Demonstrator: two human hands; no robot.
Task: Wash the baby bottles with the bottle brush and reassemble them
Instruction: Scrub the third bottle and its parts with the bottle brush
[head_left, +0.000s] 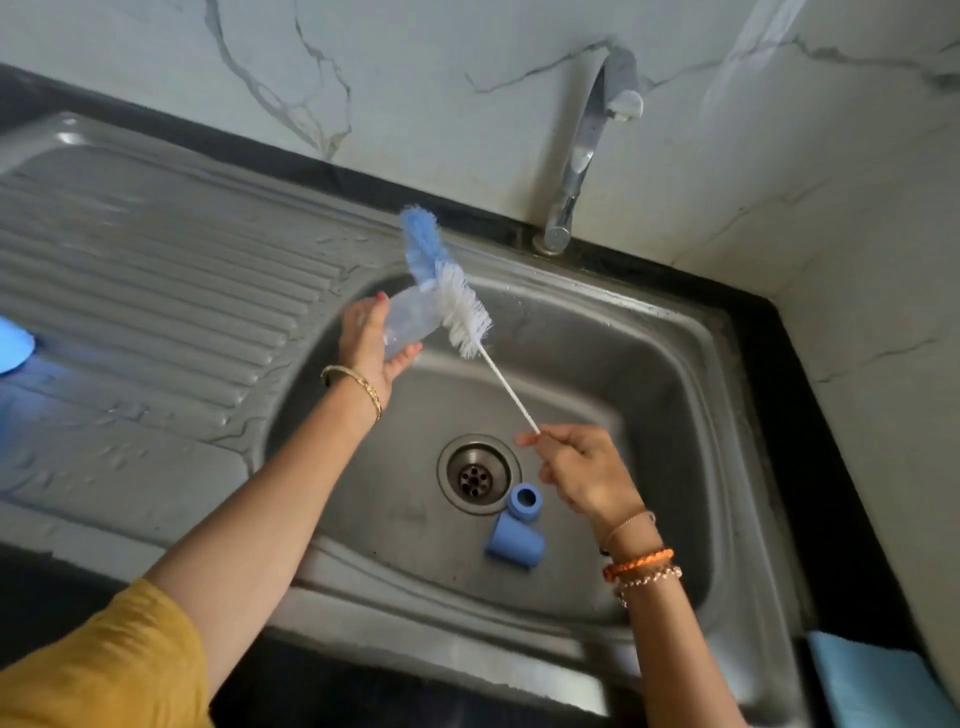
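head view: over the stainless steel sink (675, 364), the left hand (370, 343) has fingers curled round a clear plastic baby bottle (410, 325). the right hand (582, 470) pinches the thin white handle of a blue-and-white bristle bottle brush (457, 306), bristles against the bottle's mouth. two blue plastic caps (519, 522) lie beside the drain (478, 474).

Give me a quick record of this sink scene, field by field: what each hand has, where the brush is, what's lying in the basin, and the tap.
left hand: holds clear bottle over the sink
right hand: pinches end of bottle brush handle
brush head: outside the bottle, beside its mouth
in basin: two blue bottle parts beside the drain
tap: no water visible
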